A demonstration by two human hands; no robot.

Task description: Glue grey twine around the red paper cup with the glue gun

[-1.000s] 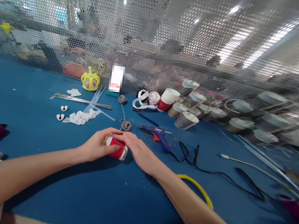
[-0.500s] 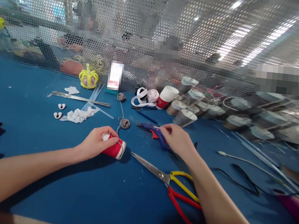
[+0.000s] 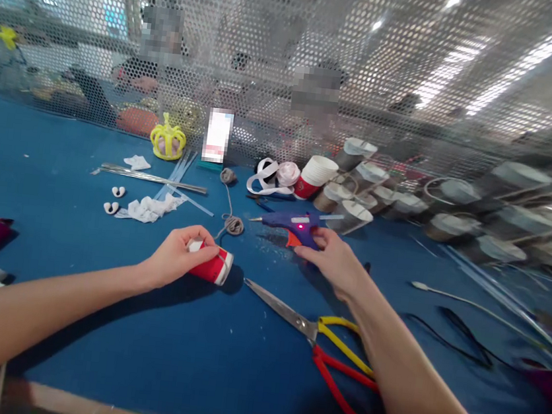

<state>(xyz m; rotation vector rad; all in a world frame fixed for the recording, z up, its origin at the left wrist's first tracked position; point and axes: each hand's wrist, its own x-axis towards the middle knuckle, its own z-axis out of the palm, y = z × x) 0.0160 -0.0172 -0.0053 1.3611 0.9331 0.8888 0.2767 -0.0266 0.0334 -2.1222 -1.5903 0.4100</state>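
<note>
My left hand [image 3: 182, 257] is closed around a small red and white paper cup [image 3: 214, 265] tipped on its side, with a strand of grey yarn at its wall. That yarn runs back to a small grey yarn ball [image 3: 234, 225]. My right hand [image 3: 334, 259] grips the handle of a blue hot glue gun [image 3: 294, 222] with an orange trigger and a lit red light. Its nozzle points left, above the table. Large scissors [image 3: 300, 323] with one yellow and one red handle lie below, partly under my right forearm.
Stacked paper cups [image 3: 320, 172], white ribbon [image 3: 261, 177] and several grey-wrapped cups [image 3: 349, 217] stand at the back right. A yellow crown [image 3: 168, 141] and a phone [image 3: 217, 135] are near the mesh panel [image 3: 254, 45]. Crumpled white material [image 3: 150, 208] lies left; a cable [image 3: 464, 303] lies right.
My right hand has taken hold of the glue gun's handle and raised the gun off the table. My left hand keeps the cup in nearly the same place.
</note>
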